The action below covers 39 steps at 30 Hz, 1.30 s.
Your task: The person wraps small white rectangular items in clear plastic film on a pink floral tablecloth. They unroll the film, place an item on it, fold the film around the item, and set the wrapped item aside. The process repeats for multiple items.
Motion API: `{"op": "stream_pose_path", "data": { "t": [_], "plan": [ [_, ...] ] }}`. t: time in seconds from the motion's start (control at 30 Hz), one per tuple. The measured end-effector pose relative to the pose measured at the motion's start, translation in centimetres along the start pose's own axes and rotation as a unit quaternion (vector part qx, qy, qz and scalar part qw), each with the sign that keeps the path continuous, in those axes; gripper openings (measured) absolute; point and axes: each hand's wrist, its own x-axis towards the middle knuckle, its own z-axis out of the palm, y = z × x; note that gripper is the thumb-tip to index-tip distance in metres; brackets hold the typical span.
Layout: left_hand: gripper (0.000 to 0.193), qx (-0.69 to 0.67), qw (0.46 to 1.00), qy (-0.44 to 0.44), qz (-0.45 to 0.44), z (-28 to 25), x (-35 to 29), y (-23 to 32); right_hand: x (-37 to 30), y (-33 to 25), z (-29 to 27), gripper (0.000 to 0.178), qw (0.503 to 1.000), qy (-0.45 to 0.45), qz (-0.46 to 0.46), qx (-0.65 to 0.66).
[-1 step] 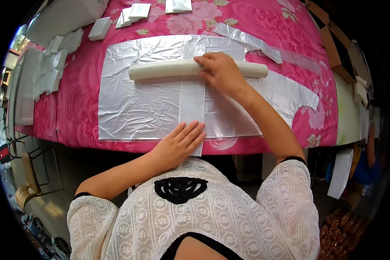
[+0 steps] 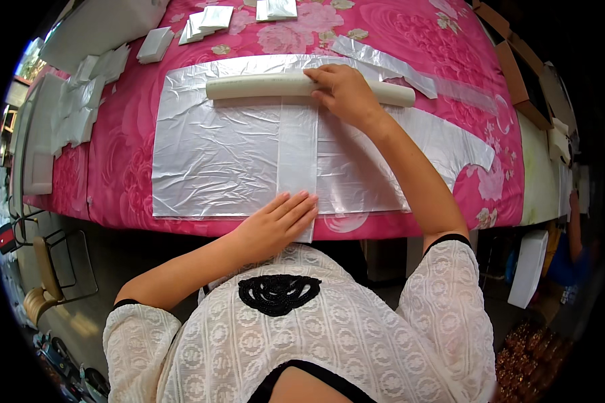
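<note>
Step in hand: looks like flattening silvery film with a roller; judgement from posture.
Tube location: white tube lies crosswise on the film sheet, close to its far edge, over the pale strip.
Right hand: right hand grips the tube from above near its middle, thumb on the near side, fingers over the far side.
Left hand: left hand is palm down, fingers nearly together, flat on the strip's near end at the table edge. Pinches nothing visible.
Strip: runs straight away from the body, under the tube; near end sticks out past the sheet's near edge. Keep it square, keep the left palm planted so nothing creeps.
Tube pressure: one central grip can load the middle more than the ends. Keep force even; watch both ends for lift.
Creases: plenty left of the strip, some right. Work them outward to an edge, don't iron them into folds.
Coverage: tube's left end stops short of the sheet's left edge; that margin needs its own pass.
Right side: sheet has a curved cut-out; go light there, thin edges can catch.
Loose film: narrow silvery piece sits just beyond the tube's right end. Keep the tube clear of it.
Tablecloth: pink floral cloth underneath may slip or ruck; prefer downward force over shove.
</note>
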Motion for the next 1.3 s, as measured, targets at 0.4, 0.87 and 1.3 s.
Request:
{"op": "stream_pose_path", "data": {
  "t": [0.4, 0.87, 1.3],
  "plan": [
    [0.034, -0.161, 0.974, 0.092, 0.126, -0.2, -3.0, -2.8, -10.7, -5.9, 1.9, 0.046, 0.966, -0.165, -0.191, 0.052],
    [0.048, -0.164, 0.968, 0.159, -0.105, -1.3, 0.2, -5.2, -11.8, -6.2, 3.2, 0.022, 0.994, 0.053, -0.080, 0.054],
    [0.073, -0.058, 0.979, 0.064, -0.185, 0.0, 2.2, -3.6, -7.5, -6.3, 1.5, 0.021, 0.910, -0.083, 0.311, 0.260]
  ]
}}
